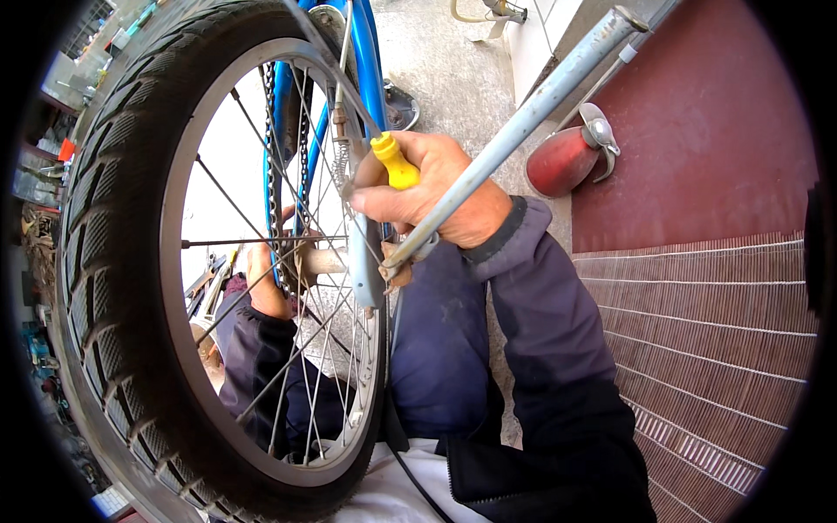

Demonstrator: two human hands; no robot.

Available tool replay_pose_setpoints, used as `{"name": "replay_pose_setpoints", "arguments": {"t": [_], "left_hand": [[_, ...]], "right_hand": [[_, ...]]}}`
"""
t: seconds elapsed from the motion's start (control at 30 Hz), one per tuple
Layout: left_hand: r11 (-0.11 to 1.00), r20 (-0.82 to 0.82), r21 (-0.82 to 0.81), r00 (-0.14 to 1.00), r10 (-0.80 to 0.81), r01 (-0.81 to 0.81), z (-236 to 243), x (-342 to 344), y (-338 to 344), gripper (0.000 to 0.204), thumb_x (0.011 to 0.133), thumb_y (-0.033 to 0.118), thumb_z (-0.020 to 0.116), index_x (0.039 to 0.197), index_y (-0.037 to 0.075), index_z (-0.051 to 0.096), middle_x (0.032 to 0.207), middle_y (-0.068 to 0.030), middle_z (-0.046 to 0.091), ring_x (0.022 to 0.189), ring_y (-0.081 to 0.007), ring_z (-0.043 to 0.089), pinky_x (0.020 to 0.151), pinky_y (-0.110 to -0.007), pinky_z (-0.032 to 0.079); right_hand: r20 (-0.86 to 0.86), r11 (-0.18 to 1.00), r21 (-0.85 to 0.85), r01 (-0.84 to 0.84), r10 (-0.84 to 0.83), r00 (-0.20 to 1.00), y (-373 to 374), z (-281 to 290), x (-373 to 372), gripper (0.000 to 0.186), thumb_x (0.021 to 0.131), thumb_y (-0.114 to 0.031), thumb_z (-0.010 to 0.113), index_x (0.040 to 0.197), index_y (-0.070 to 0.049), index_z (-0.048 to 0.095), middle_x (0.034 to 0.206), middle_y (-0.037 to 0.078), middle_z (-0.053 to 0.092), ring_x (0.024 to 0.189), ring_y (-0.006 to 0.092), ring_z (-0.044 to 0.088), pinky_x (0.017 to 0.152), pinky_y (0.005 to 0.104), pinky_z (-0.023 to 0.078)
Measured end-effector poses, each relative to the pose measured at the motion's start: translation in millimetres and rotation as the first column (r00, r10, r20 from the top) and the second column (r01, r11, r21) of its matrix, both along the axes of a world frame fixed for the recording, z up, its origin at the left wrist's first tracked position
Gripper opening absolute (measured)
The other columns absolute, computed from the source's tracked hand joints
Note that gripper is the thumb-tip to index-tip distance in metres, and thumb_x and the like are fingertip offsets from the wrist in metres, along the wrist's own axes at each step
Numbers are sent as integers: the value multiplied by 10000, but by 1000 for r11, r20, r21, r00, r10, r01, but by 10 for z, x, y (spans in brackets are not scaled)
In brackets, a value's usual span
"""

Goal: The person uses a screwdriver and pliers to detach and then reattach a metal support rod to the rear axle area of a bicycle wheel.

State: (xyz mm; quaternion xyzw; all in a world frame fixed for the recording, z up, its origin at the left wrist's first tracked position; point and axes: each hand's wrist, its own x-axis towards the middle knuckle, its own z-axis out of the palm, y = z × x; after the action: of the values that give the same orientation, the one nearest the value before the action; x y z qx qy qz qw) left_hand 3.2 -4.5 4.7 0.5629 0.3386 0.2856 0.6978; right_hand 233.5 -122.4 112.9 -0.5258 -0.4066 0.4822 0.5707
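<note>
Right hand (436,187) at frame centre, fist closed round yellow-handled screwdriver (394,162), beside grey stay rod (523,122). Left hand (266,279) behind spokes (323,261), curled against hub axle (323,260); grip unclear. Bicycle wheel (113,261) fills left; blue frame (366,61) above.
</note>
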Motion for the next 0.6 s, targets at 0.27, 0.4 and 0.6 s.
{"name": "replay_pose_setpoints", "arguments": {"t": [0.27,0.4,0.6], "left_hand": [[945,283,-259,951,-124,200,-234,-179,163,760,915,524,460,1436,12,250,1142,-230,578,977,-324,635,835,-436,557],[965,193,-202,973,-129,168,-209,-150,169,767,910,532,462,1440,20,249,1139,-229,578,974,-317,637,841,-420,554],[980,157,-154,982,-102,127,-221,-137,149,730,917,490,445,1437,16,254,1129,-223,581,974,-308,636,842,-405,553]], "right_hand": [[-4,996,83,23,-22,1000,-51,-75,-7,203,730,-101,726,868,9,624,782,47,617,723,122,584,659,272,486],[50,999,40,13,-15,999,-54,-42,11,200,759,-126,745,880,-19,627,775,3,605,697,82,559,613,240,473],[198,996,92,-15,-4,980,31,-85,58,242,717,-174,741,822,-4,605,734,40,601,689,128,571,664,284,483]]}}
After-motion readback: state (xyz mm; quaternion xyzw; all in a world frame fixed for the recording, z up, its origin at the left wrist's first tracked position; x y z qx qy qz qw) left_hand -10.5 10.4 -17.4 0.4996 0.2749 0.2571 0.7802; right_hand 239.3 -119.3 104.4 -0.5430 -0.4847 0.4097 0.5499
